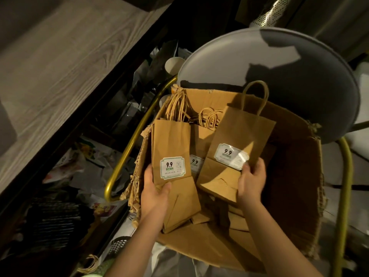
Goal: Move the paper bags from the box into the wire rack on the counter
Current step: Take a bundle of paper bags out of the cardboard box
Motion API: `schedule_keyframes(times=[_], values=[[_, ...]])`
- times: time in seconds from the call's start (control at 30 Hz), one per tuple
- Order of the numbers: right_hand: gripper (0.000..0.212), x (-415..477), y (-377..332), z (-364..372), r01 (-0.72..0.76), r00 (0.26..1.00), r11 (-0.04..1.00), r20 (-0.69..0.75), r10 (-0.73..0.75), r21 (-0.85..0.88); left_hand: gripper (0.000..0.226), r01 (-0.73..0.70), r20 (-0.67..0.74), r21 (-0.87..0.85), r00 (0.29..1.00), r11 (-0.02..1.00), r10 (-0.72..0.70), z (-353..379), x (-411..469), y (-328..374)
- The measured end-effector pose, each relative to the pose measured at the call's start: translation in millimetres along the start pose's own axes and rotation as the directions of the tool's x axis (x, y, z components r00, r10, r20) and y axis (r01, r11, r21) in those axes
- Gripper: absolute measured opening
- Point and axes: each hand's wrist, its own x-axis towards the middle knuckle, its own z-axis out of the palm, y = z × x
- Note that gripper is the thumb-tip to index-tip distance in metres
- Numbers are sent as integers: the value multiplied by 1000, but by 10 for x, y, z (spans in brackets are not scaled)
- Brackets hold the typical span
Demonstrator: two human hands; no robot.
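Observation:
An open cardboard box (pixel 289 176) sits below me with several flat brown paper bags inside. My left hand (pixel 154 193) grips a stack of bags (pixel 171 142) at its lower edge, thumb on the front below the white "9.9" label. My right hand (pixel 252 181) holds a single bag (pixel 237 134) by its folded bottom, thumb on its label; the bag is tilted with its twisted handle pointing up over the box. Another labelled bag (pixel 196 148) lies between them deeper in the box. No wire rack is in view.
A round grey chair seat (pixel 279 62) with yellow-green metal tubing (pixel 343 196) stands behind and around the box. A wood-grain counter (pixel 60 62) runs along the left. Below it, a dark shelf holds crumpled packaging and clutter (pixel 79 172).

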Motion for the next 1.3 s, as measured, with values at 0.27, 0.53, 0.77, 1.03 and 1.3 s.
schedule_keyframes(times=[0.27,0.53,0.77,1.03,1.3], values=[[30,83,2,-169,-177,951,984,257,170,7,72,-2,73,-84,997,996,8,10,-9,-32],[29,-180,191,143,-163,847,982,497,189,-95,66,-31,167,-183,984,983,62,-10,-45,-9],[42,-310,228,238,-165,828,984,552,101,67,52,-74,157,-145,983,987,97,-27,-79,5],[39,-418,217,309,-79,781,996,624,33,47,75,-81,199,-164,973,983,113,-28,-53,-58],[37,-195,311,256,-207,844,977,494,208,-58,64,-78,141,-111,986,991,93,-14,-17,-85]])
